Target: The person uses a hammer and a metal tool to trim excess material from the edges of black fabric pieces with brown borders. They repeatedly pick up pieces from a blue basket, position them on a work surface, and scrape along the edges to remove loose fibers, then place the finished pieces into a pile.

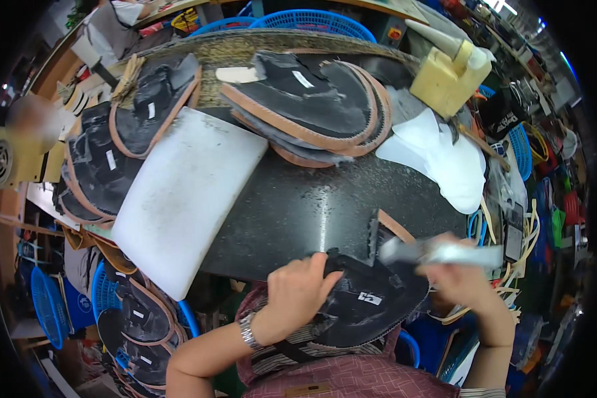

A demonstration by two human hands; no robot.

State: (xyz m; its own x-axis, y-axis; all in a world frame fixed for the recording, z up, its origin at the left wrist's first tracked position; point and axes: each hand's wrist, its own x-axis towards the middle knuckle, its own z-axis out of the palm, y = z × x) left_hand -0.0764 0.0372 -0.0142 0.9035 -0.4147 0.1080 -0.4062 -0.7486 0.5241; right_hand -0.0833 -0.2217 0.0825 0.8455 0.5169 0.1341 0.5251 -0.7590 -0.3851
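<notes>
Near the table's front edge, a black shoe upper [361, 298] with a small white label lies partly over my lap. My left hand [298, 288], a watch on its wrist, is closed on the piece's left edge, thumb pressed on top. My right hand [454, 275] is wrapped round a silver metal tool [461, 254] smeared by motion; its exact kind cannot be made out. The tool's far end hovers at or over the upper's right side. Beside it, a brown-edged strip [395, 225] of the same piece sticks up.
A white board [192, 192] lies left on the dark tabletop [292, 212]. Stacked brown-edged uppers [298, 119] sit at the back, others [106, 159] at left. White shaped pieces [438, 156] and a yellowish bottle [451, 79] stand at right. More uppers [142, 315] fill a lower-left basket.
</notes>
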